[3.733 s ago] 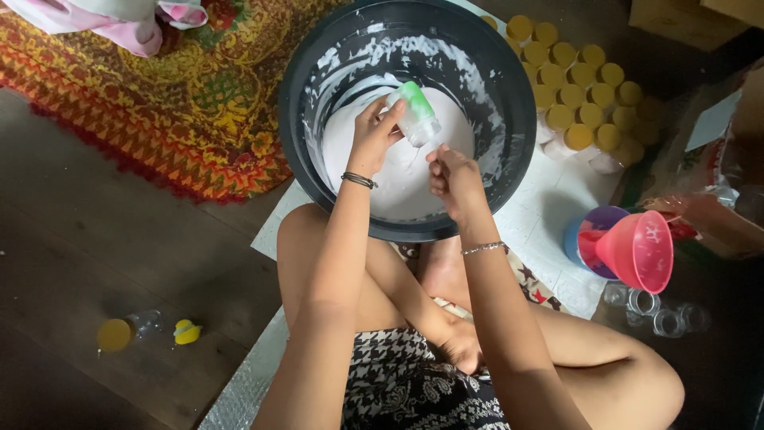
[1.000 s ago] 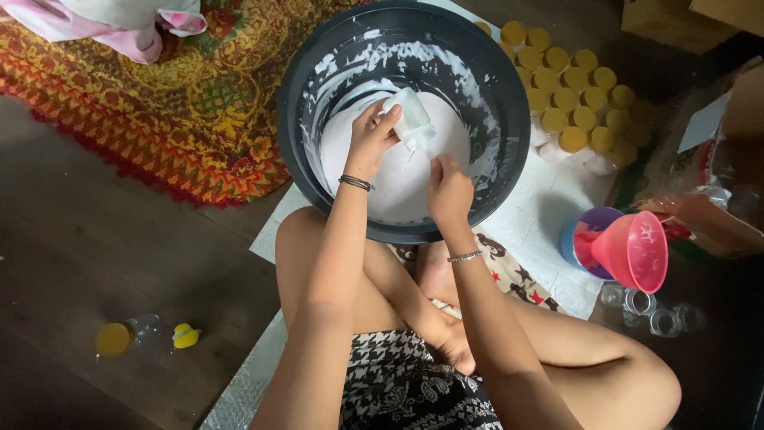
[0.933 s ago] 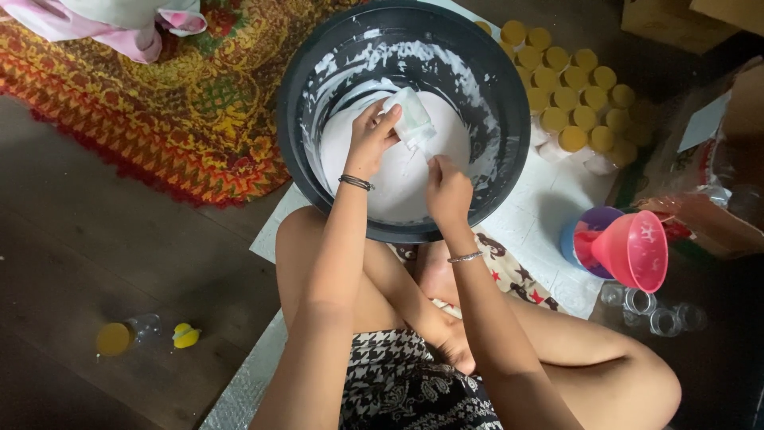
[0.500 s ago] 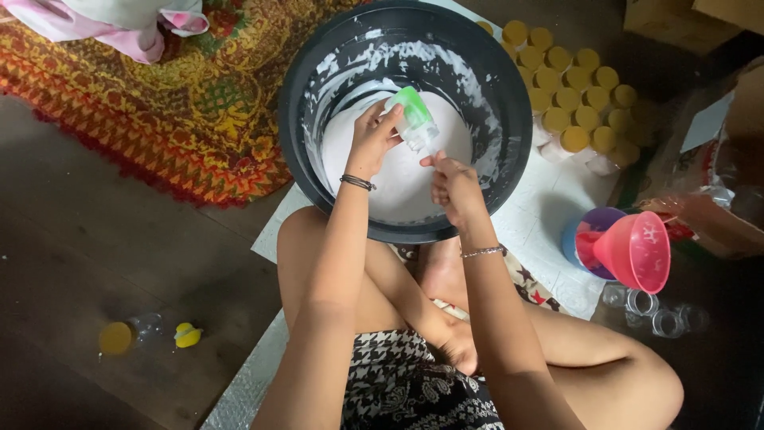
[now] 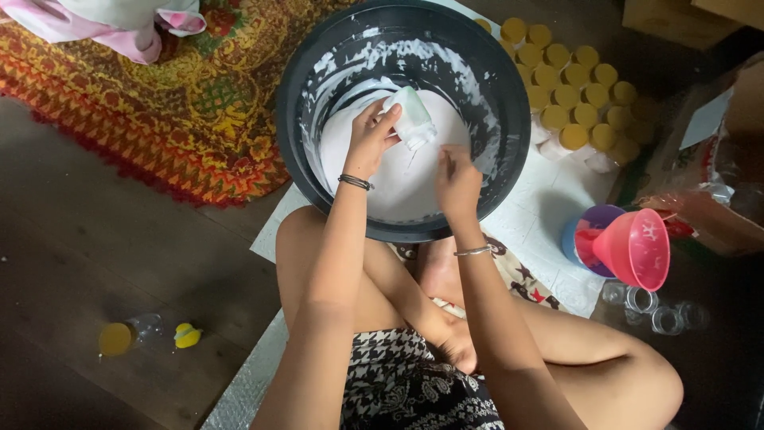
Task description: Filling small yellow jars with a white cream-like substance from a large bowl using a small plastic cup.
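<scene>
A big black tub [image 5: 290, 103] stands on the floor in front of my crossed legs, holding white cream [image 5: 398, 179] that also smears its walls. My left hand [image 5: 370, 139] grips a small pale bottle [image 5: 410, 115], tilted with its mouth down and to the right above the cream. My right hand [image 5: 458, 179] is just right of the bottle's mouth, back up, fingers stretched toward the cream and holding nothing I can see. Both wrists wear thin bracelets.
Several yellow-lidded jars [image 5: 569, 87] stand packed behind the tub on a white mat [image 5: 545, 211]. A pink funnel [image 5: 633, 251] rests in a purple cup, with clear empty jars [image 5: 652, 306] beside it. A patterned rug [image 5: 183, 95] lies left; a yellow-capped bottle [image 5: 119, 334] lies on the dark floor.
My right hand left the bottle's mouth and moved a little right and down over the cream. My left hand turned the bottle, so its green side no longer faces up.
</scene>
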